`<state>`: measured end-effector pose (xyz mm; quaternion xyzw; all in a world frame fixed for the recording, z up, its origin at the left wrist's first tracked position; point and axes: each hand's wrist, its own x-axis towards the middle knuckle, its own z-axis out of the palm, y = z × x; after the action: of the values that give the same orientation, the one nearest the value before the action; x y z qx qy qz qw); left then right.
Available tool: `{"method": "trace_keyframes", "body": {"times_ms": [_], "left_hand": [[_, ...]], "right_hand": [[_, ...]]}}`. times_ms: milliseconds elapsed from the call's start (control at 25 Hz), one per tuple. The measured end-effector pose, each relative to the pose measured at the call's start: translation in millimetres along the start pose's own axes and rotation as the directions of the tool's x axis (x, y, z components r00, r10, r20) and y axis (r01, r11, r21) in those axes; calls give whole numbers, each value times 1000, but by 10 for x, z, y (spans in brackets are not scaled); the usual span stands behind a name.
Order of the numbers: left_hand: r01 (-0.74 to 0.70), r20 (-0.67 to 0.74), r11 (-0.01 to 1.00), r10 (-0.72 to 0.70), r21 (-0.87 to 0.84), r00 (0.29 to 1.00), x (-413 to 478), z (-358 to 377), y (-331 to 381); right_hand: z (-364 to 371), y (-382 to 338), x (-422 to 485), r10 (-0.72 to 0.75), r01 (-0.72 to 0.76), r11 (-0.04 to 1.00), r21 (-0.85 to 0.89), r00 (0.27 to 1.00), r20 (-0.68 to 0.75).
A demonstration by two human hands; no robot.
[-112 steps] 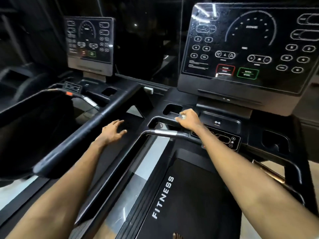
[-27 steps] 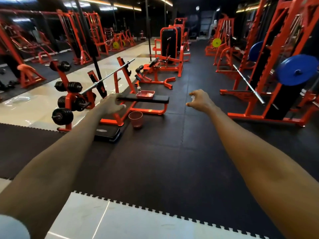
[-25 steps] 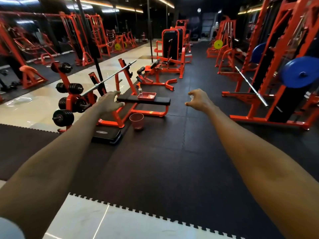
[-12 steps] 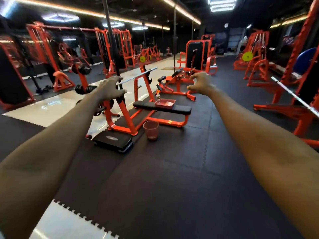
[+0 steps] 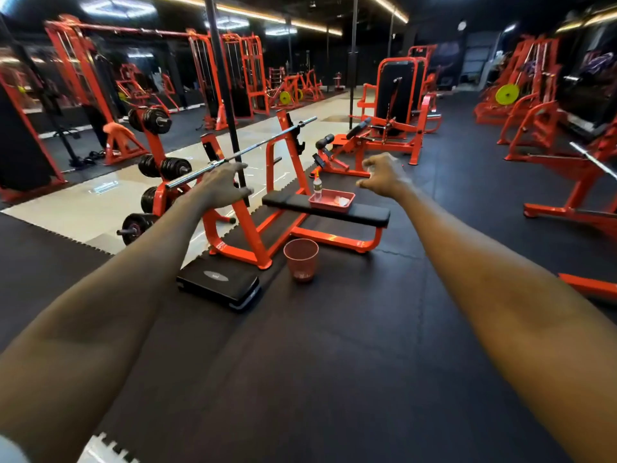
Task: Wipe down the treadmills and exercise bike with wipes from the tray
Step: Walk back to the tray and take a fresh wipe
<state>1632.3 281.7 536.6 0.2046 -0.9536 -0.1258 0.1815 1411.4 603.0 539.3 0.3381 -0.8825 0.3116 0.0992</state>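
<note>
A pink tray [image 5: 329,206] with white wipes [image 5: 343,201] in it sits on the black pad of an orange flat bench [image 5: 367,214]. A small spray bottle [image 5: 317,185] stands at the tray's left end. Both my arms reach forward in the air, well short of the bench. My left hand [image 5: 222,187] hangs relaxed with straight fingers and holds nothing. My right hand [image 5: 384,177] has its fingers curled, and a small pale wipe [image 5: 367,165] seems pinched at the fingertips. No treadmill or exercise bike is in view.
A pink mesh bin [image 5: 301,259] stands on the black mat below the bench. A black step platform [image 5: 218,284] lies left of it. A barbell [image 5: 247,150] rests on the orange rack, with a plate tree [image 5: 157,182] to the left. Orange machines line the room.
I turned from the treadmill console to the gym floor. The bench, tray and bin have come closer and larger. My right hand has dropped slightly; both arms stay stretched out.
</note>
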Motion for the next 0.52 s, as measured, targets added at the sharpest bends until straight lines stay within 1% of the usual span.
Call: {"method": "trace_keyframes", "body": {"times_ms": [40, 80, 200, 240, 280, 320, 520], "left_hand": [[-2, 13, 1000, 2, 28, 1000, 251, 23, -25], [-26, 29, 1000, 26, 13, 999, 495, 89, -123], [-5, 80, 1000, 3, 27, 997, 1244, 308, -303], [-4, 106, 1000, 3, 9, 994, 1494, 441, -388], [23, 127, 999, -26, 22, 992, 1674, 550, -410], [4, 126, 1000, -7, 28, 992, 1868, 694, -479], [76, 192, 997, -79, 23, 978, 2925, 1450, -906]], "right_hand": [[161, 16, 244, 8, -9, 1000, 10, 1000, 26], [319, 1, 466, 25, -25, 1000, 8, 998, 51], [747, 138, 1200, 47, -49, 999, 19, 997, 63], [870, 191, 1395, 52, -53, 998, 17, 996, 72], [1003, 262, 1570, 56, -57, 998, 11, 995, 83], [1139, 344, 1736, 72, -72, 997, -2, 993, 96], [2012, 902, 2812, 97, -100, 995, 6, 979, 181]]}}
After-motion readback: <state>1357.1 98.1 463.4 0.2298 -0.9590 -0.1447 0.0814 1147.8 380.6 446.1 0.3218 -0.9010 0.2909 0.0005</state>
